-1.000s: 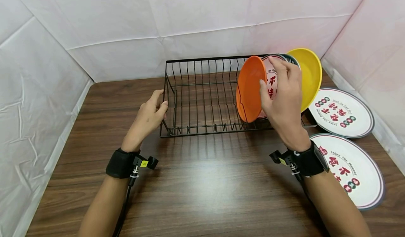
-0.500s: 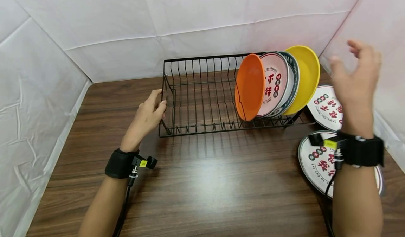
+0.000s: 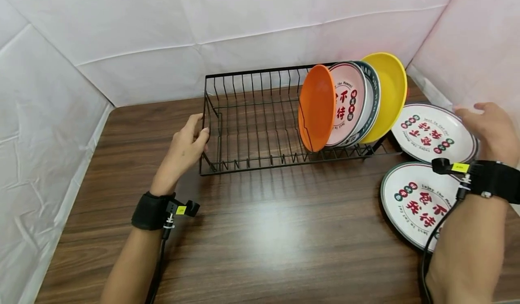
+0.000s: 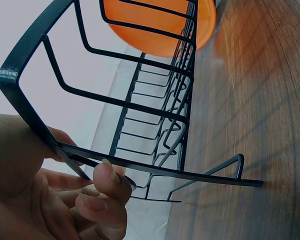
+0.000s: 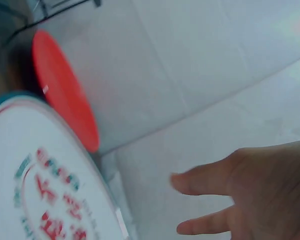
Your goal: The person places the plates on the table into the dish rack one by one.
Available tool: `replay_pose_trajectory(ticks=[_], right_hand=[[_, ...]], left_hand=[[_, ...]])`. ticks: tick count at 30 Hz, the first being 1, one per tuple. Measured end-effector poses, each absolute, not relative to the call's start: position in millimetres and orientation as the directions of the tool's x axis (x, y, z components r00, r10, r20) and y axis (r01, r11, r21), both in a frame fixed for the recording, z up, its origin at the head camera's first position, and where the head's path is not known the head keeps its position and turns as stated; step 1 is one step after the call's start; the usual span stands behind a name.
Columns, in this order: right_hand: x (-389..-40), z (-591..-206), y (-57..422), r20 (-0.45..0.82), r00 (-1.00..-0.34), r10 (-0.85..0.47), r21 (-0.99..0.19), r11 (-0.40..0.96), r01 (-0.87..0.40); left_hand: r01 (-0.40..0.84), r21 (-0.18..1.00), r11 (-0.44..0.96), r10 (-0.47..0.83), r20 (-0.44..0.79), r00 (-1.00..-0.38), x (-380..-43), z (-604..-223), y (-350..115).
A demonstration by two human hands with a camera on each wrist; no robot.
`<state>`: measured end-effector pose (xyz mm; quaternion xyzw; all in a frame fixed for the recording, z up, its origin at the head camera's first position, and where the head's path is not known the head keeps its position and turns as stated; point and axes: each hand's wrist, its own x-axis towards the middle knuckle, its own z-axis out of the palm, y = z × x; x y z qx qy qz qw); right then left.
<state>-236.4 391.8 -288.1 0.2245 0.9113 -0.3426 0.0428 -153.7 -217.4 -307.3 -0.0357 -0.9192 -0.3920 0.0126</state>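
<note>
My left hand (image 3: 183, 149) grips the left end of a black wire dish rack (image 3: 252, 162); in the left wrist view its fingers curl round the end bars. At the rack's right part stand an orange plate (image 3: 317, 108), a pink-faced plate with red characters (image 3: 345, 119), a dark-rimmed plate (image 3: 374, 83) and a yellow plate (image 3: 387, 101). My right hand (image 3: 493, 130) is beside the right edge of a white oval plate (image 3: 436, 135) lying by the rack. In the right wrist view, its thumb and a finger extend, apart from the plate.
A second white oval plate (image 3: 418, 204) lies on the wooden table (image 3: 260, 250) nearer me, partly under my right forearm. A red plate (image 5: 67, 95) shows in the right wrist view. White sheeting (image 3: 260, 20) walls the table at back and sides.
My right hand has left the upright plates and swung right, then down beside the far white oval plate. My left hand keeps its hold on the rack.
</note>
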Motion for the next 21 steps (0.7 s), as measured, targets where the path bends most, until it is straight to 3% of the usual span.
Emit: replay_pose_trajectory(ticks=[7, 14, 21], right_hand=[[-250, -310, 400, -0.445, -0.857, 0.262, -0.461, 0.753, 0.469], [-245, -309, 395, -0.292, -0.882, 0.370, -0.272, 0.852, 0.448], [-236, -302, 394, -0.347, -0.854, 0.387, -0.351, 0.791, 0.501]], left_hand=[[0.079, 0.716, 0.694, 0.058, 0.054, -0.997, -152, -309, -222], [0.086, 0.715, 0.694, 0.064, 0.058, -0.996, -153, -309, -219], [0.096, 0.716, 0.691, 0.067, 0.069, -0.995, -154, -307, -218]])
